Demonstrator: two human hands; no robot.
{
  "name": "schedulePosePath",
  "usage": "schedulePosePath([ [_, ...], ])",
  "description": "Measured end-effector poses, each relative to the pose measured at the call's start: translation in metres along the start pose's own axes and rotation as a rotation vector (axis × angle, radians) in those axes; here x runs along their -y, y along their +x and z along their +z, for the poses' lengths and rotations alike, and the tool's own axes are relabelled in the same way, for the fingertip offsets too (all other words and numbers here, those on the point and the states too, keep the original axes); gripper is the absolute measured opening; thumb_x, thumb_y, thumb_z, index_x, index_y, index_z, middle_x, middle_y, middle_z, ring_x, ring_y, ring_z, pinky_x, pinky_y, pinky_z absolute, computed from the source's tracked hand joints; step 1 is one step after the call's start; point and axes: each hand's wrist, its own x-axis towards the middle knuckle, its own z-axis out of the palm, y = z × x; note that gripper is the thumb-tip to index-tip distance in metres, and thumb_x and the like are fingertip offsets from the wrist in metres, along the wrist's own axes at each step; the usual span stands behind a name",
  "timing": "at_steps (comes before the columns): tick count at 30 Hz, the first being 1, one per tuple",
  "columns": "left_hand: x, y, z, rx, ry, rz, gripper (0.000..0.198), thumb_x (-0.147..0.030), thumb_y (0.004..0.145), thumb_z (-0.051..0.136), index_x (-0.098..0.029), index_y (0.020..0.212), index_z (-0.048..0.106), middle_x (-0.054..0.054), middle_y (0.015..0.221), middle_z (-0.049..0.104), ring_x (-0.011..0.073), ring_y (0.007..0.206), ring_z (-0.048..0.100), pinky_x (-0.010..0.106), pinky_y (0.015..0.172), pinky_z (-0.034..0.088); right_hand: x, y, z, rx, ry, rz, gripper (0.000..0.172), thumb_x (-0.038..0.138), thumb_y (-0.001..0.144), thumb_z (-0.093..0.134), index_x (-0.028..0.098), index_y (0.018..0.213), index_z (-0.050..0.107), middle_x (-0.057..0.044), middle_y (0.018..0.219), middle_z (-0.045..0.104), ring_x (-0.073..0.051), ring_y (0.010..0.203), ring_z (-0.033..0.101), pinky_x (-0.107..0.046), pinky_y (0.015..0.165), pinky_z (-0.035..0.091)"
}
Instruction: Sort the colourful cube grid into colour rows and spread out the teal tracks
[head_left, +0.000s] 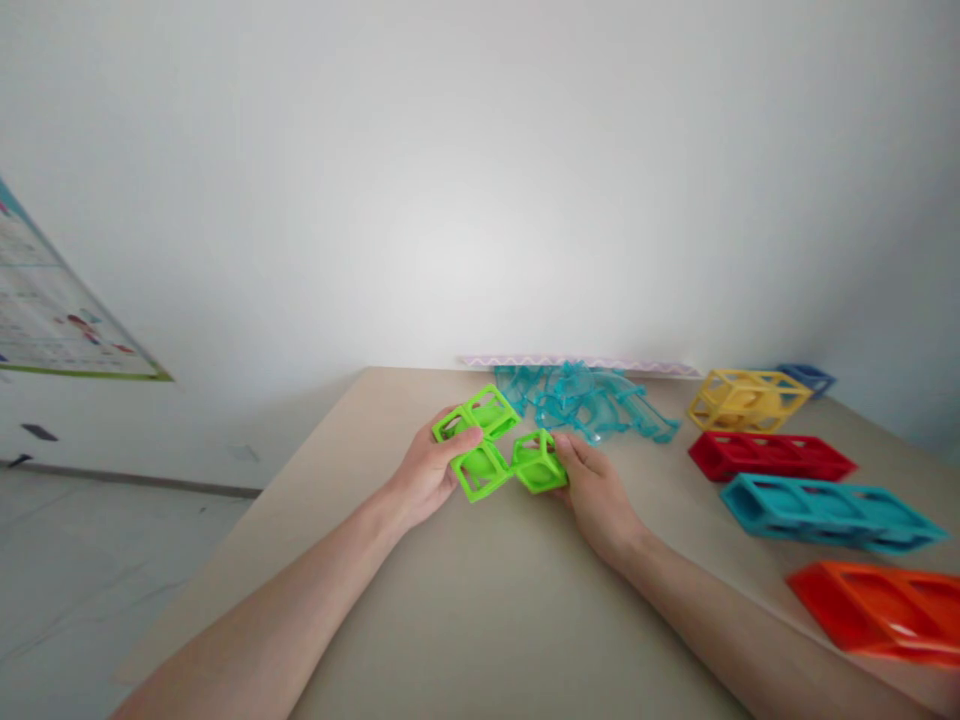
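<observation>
My left hand [427, 468] is closed on a cluster of bright green open-frame cubes [480, 470], set in an L shape, with the thumb pressed over their middle. A single green open-frame cube [538, 465] is pinched between the thumb and fingers of my right hand [596, 495]. Its left corner meets the corner of the cluster's lowest cube; whether the two are joined I cannot tell. Both hands are above the middle of the table. The fingers beneath the green pieces are mostly hidden.
A heap of translucent blue plastic pieces [592, 400] lies against the wall. Along the right stand yellow [746, 400], dark blue [808, 378], red [772, 456], teal [832, 512] and orange frame blocks [885, 605]. The beige table [420, 620] ends at the left above the floor.
</observation>
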Motion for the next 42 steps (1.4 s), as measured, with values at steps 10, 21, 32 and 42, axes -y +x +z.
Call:
schedulePosePath([
  [10, 0.003, 0.001, -0.004, -0.014, 0.025, -0.019, 0.042, -0.017, 0.066, 0.079, -0.020, 0.101, 0.056, 0.002, 0.095, 0.066, 0.0143, 0.077, 0.066, 0.030, 0.070, 0.056, 0.005, 0.002, 0.002, -0.071, 0.414, 0.193, 0.015, 0.036, 0.082, 0.060, 0.022, 0.085, 0.063, -0.004, 0.081, 0.070, -0.021, 0.070, 0.067, -0.038, 0.063, 0.059],
  [21, 0.006, -0.006, -0.002, 0.122, 0.560, 0.122, 0.053, -0.028, 0.064, 0.082, -0.023, 0.101, 0.045, 0.001, 0.091, 0.065, 0.0188, 0.085, 0.064, 0.027, 0.071, 0.049, -0.001, 0.000, 0.002, 0.026, -0.063, -0.063, 0.029, 0.048, 0.082, 0.056, 0.022, 0.089, 0.066, -0.001, 0.073, 0.068, -0.020, 0.070, 0.061, -0.033, 0.063, 0.052],
  [32, 0.013, -0.005, -0.001, 0.059, 0.577, 0.157, 0.051, -0.024, 0.057, 0.085, -0.020, 0.091, 0.047, 0.001, 0.093, 0.062, 0.0184, 0.087, 0.062, 0.027, 0.073, 0.049, 0.009, -0.011, -0.002, 0.208, -0.147, -0.232, 0.042, 0.044, 0.086, 0.059, 0.024, 0.123, 0.053, -0.007, 0.119, 0.062, -0.024, 0.105, 0.060, -0.039, 0.089, 0.049],
  [42, 0.008, -0.008, -0.004, 0.069, 0.586, 0.123, 0.082, -0.021, 0.058, 0.084, -0.028, 0.119, 0.030, 0.004, 0.107, 0.057, 0.0163, 0.088, 0.062, 0.028, 0.074, 0.052, 0.002, -0.006, -0.004, 0.317, -0.229, -0.337, 0.046, 0.030, 0.083, 0.064, 0.024, 0.125, 0.045, -0.009, 0.116, 0.061, -0.024, 0.110, 0.058, -0.044, 0.096, 0.047],
])
